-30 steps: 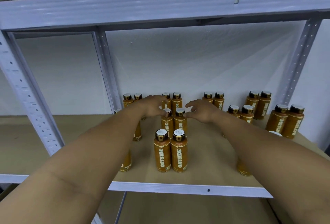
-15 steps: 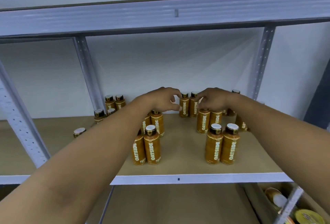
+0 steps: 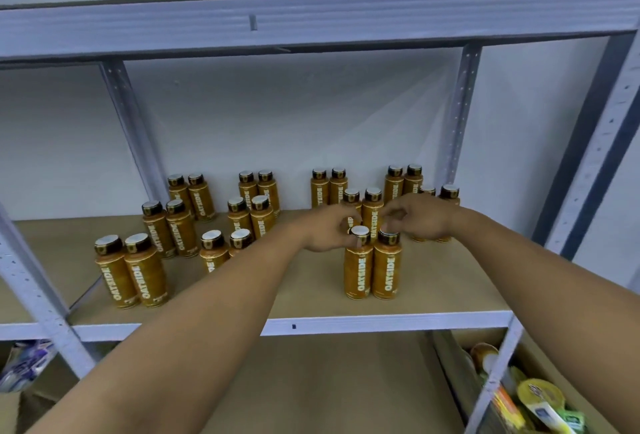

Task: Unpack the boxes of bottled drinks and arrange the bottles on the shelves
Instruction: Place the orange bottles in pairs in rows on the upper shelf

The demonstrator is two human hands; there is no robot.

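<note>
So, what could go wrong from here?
1. The left hand and right hand grip the front pair of Oatside bottles only at the caps; a tilt may topple them toward the shelf edge.
2. The left forearm passes close by a neighbouring pair; pulling back may knock it.

Two bare forearms, bare wrists, bare left hand (image 3: 327, 231), bare right hand (image 3: 424, 215), skin uncovered.

Your left forearm (image 3: 207, 312) blocks most of the middle front bottle pair (image 3: 214, 250), only their tops and a sliver of label show. Fingers of your left grip (image 3: 329, 229) and right grip (image 3: 419, 215) blur into the caps (image 3: 360, 231), can't tell what's pinched. The box (image 3: 568, 374) bottom right and bluish packet (image 3: 24, 364) bottom left are cut off and smeary
</note>
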